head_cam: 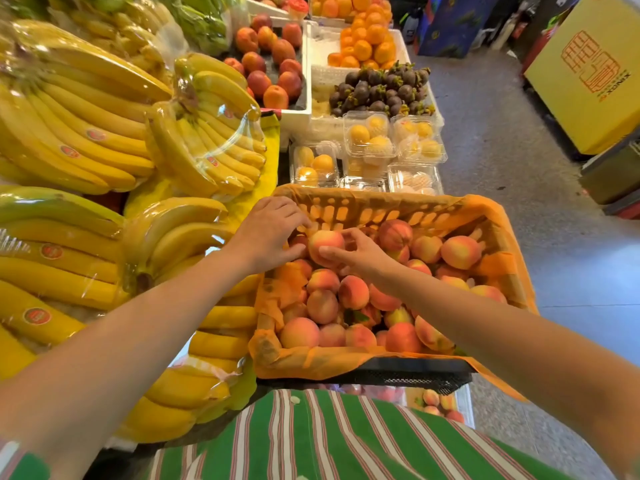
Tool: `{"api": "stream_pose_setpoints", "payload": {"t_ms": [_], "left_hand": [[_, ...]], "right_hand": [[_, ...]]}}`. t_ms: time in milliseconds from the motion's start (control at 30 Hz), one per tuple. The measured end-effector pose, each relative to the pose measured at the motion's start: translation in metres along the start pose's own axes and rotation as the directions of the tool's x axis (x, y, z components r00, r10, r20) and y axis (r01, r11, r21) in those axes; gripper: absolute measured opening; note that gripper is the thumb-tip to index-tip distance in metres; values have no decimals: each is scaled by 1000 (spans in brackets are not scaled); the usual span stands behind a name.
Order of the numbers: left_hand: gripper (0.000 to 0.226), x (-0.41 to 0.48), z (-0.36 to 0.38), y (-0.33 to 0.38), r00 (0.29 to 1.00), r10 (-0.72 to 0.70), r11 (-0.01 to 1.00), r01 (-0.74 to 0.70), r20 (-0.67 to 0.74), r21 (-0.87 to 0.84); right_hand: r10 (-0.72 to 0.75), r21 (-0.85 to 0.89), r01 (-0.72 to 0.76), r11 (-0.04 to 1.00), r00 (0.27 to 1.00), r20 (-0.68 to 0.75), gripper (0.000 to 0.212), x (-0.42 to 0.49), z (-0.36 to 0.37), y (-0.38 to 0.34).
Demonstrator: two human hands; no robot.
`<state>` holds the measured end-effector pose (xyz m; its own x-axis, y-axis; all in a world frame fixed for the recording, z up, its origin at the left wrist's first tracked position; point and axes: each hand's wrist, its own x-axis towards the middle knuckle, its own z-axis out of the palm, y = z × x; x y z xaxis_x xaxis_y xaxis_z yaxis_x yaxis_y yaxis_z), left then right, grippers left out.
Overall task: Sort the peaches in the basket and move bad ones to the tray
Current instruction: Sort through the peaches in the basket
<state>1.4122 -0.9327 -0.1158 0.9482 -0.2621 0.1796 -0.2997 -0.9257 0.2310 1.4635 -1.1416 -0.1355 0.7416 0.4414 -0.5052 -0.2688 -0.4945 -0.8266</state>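
A black mesh basket (408,374) lined with orange wrapping holds several pink-orange peaches (322,304). Above its far left corner both hands meet on one pale pink peach (325,241). My right hand (360,252) grips that peach from the right, thumb under it and fingers curled over its top. My left hand (268,230) reaches in from the left, fingers curved against the peach's left side and the basket lining. Below the basket a white tray (464,405) with a few peaches (438,405) shows, mostly hidden by the basket.
Wrapped banana bunches (86,140) fill the stand to the left. Beyond the basket stand clear boxes of yellow fruit (369,135), mangosteens (379,88), oranges (367,43) and a tray of nectarines (273,60). A grey floor aisle and a yellow carton (588,71) lie to the right.
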Motion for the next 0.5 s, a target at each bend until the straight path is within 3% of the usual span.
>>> {"api": "stream_pose_setpoints", "payload": {"t_ms": [133, 300, 400, 500], "left_hand": [[42, -18, 14, -20, 994, -53, 997, 47, 94, 64], [54, -24, 14, -23, 992, -71, 997, 72, 107, 2], [56, -25, 15, -26, 992, -72, 997, 72, 100, 7], [60, -25, 14, -27, 994, -58, 998, 57, 96, 15]], "right_hand": [[-132, -346, 106, 932, 990, -52, 74, 20, 8, 9], [-321, -586, 236, 775, 946, -43, 74, 44, 32, 6], [-378, -667, 258, 699, 925, -39, 68, 53, 43, 4], [-365, -652, 284, 703, 931, 11, 62, 51, 43, 7]]}}
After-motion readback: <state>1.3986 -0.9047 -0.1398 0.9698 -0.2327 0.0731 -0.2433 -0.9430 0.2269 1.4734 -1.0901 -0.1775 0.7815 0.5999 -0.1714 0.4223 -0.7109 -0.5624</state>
